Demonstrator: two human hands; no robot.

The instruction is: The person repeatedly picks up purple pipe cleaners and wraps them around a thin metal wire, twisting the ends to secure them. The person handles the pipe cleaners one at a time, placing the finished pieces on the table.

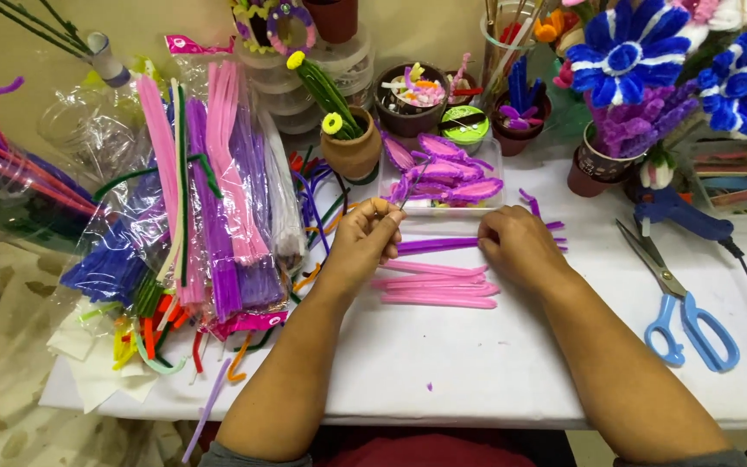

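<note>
- The purple pipe cleaner [438, 246] lies level at frame centre, stretched between both hands above the white tabletop [477, 363].
- The left hand [363, 242] pinches its left end, fingers curled, wrist raised.
- The right hand [516, 246] closes its grip on the other end, knuckles up.
- Pink pipe cleaners [438, 287] lie just below; blue scissors [680, 303] sit at right.

fuzzy purple pipe cleaner [434, 246], glossy plastic bags [218, 173]

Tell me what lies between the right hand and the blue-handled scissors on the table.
Nothing visible does. Only bare white table separates the right hand from the scissors. That hand rests on purple pipe cleaners, whose other end the left hand pinches.
</note>
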